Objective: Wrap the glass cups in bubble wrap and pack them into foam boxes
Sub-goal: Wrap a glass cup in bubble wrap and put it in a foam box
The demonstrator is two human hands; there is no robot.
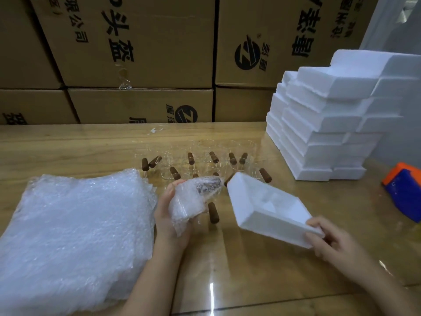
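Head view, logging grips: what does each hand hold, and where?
Left hand grips the bubble-wrapped cup around its near end; right hand pinches the foam box at its near corner.

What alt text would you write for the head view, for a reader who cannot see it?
A person's left hand holds a glass cup wrapped in bubble wrap beside an open foam box tilted in the right hand, above a wooden table. Bubble wrap sheets lie at the left, unwrapped cups with brown handles stand behind, and stacked foam boxes sit at the right.
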